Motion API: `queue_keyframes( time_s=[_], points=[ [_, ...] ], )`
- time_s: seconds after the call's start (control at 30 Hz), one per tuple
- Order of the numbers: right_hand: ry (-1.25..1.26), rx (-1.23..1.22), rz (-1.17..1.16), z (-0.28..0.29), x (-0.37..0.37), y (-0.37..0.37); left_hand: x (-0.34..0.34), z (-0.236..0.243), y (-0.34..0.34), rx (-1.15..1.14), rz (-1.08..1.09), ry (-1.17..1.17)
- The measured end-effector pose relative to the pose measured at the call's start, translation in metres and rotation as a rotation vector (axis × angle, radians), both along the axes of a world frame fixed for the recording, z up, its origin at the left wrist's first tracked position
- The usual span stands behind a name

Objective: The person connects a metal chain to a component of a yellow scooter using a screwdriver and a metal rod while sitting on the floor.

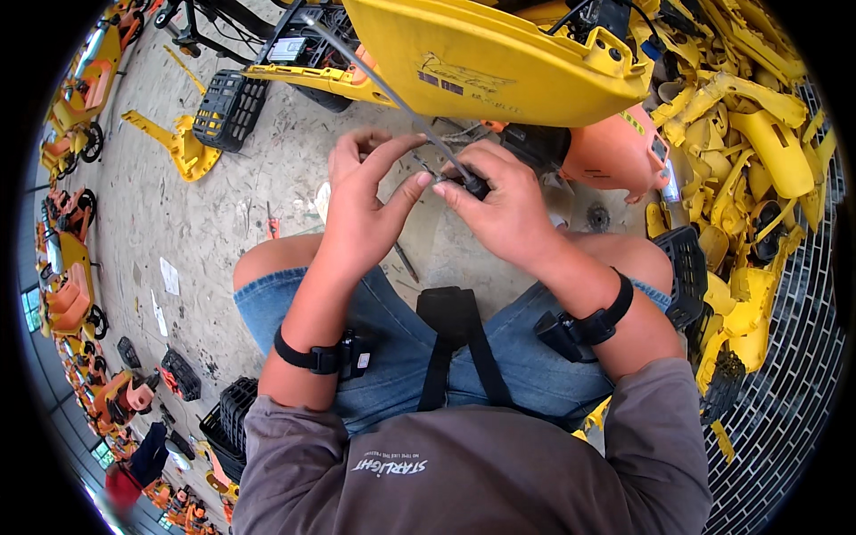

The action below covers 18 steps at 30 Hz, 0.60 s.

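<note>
My left hand point(364, 192) is raised in front of my knees, with its thumb and fingertips drawn together around something small that I cannot make out. Close beside it, my right hand point(504, 203) is closed around the black end of a long, thin grey metal rod point(385, 87). That rod slants up and away to the far left, crossing in front of a large yellow body panel point(499, 67). The thumbs of both hands almost meet near the rod's black end. Fingers partly hide whatever small parts lie between them.
A black plastic crate point(230, 109) and a broken yellow part point(189, 150) lie on the concrete floor. Yellow scrap panels point(767, 152) heap up on the right beside an orange shell point(615, 156). Orange scooters point(76, 285) line the left; another person point(134, 473) is at lower left.
</note>
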State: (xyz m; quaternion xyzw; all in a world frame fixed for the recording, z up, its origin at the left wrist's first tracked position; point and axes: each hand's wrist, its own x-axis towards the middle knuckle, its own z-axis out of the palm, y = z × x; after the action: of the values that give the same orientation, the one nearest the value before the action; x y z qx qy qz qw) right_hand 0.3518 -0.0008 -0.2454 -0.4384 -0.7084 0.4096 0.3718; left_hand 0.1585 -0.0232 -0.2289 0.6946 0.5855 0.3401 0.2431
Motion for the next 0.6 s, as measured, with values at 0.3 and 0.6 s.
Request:
queue_keyframes(
  time_s=[0.3, 0.6],
  points=[
    [-0.227, 0.081, 0.223, 0.012, 0.014, 0.008, -0.015, -0.014, -0.001, -0.126, -0.275, -0.055],
    [-0.169, -0.095, 0.300, 0.011, 0.019, 0.013, -0.006, 0.001, -0.004, -0.837, -0.229, -0.463]
  ],
)
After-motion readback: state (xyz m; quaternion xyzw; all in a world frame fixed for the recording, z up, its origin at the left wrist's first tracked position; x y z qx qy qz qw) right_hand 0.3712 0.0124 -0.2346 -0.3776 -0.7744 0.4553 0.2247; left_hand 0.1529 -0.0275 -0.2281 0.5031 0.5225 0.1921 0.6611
